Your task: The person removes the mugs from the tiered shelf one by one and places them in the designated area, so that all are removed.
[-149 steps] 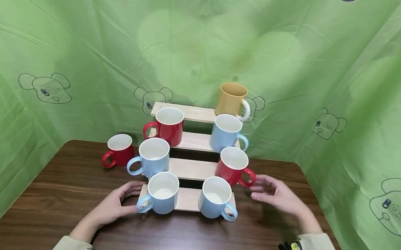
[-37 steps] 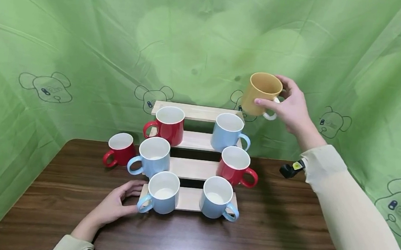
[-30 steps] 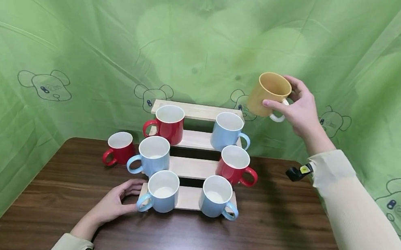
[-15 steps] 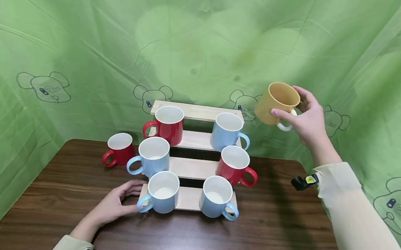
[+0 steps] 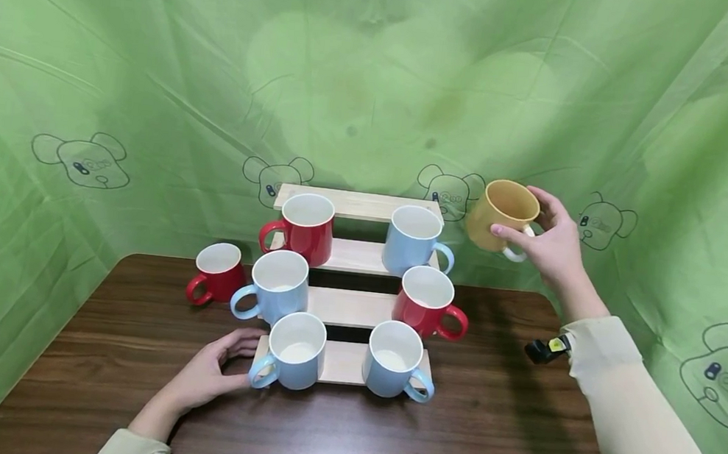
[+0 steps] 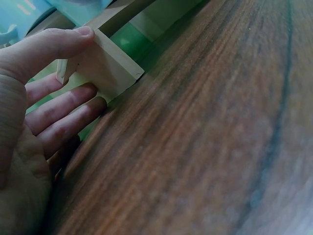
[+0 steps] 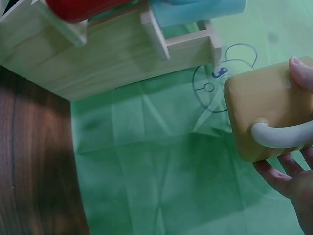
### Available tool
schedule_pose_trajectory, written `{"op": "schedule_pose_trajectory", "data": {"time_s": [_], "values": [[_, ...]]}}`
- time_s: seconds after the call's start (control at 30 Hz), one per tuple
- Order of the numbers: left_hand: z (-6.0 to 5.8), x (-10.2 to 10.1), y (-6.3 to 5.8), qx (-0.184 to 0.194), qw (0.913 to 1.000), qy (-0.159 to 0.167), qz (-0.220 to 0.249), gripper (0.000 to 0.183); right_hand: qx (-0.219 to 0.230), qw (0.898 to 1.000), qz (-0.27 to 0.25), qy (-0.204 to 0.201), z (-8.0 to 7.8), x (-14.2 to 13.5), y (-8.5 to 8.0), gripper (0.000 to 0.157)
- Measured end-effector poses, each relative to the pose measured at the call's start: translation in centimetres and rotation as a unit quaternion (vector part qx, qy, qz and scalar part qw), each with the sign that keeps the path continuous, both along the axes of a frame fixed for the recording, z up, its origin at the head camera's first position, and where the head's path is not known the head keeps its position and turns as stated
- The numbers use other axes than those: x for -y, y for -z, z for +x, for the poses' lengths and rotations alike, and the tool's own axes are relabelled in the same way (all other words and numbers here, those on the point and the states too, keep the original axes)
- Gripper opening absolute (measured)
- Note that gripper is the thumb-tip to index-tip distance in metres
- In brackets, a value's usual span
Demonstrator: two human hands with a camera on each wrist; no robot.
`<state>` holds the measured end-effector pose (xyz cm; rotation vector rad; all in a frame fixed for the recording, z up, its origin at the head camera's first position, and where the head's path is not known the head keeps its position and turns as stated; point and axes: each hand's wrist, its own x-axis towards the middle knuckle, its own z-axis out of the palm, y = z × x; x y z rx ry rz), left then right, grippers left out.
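My right hand (image 5: 555, 236) holds a yellow mug (image 5: 501, 215) with a white handle in the air, right of the top step. In the right wrist view the thumb lies on one side of the yellow mug (image 7: 264, 103), other fingers on the opposite side, with the handle between. My left hand (image 5: 205, 369) grips the lower left end of a stepped wooden rack (image 5: 343, 362); in the left wrist view the thumb is at the front plank (image 6: 110, 63) and the fingers reach behind it. Light blue mugs (image 5: 392, 359) and red mugs (image 5: 306, 228) stand on the lower three steps.
Left of the rack, another red mug (image 5: 217, 274) stands on the dark wooden table (image 5: 342, 439). A green printed cloth (image 5: 365, 94) hangs behind and at both sides. The rack's top plank (image 5: 347, 201) bears no mug.
My right hand has taken the yellow mug off the top step, carried it right, and lately lowered it. My left hand has stayed at the rack's end.
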<state>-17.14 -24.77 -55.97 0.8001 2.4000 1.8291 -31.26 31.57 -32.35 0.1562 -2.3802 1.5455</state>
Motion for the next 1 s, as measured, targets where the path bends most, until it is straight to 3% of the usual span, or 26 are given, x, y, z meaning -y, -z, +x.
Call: {"op": "schedule_pose_trajectory", "data": {"time_s": [0.5,0.77,1.0], "values": [[0.0,0.1,0.2,0.007,0.9999,-0.004,-0.007,0.065,-0.009,0.998,0.060,0.015,-0.2,-0.8,6.4,0.102],[-0.1,0.1,0.3,0.005,1.0000,-0.001,-0.008,0.066,0.000,0.998,0.054,0.029,0.0,-0.8,9.9,0.103],[-0.2,0.1,0.3,0.007,1.0000,0.001,-0.005,0.065,0.014,0.998,0.057,0.019,0.0,-0.3,11.8,0.104]]}}
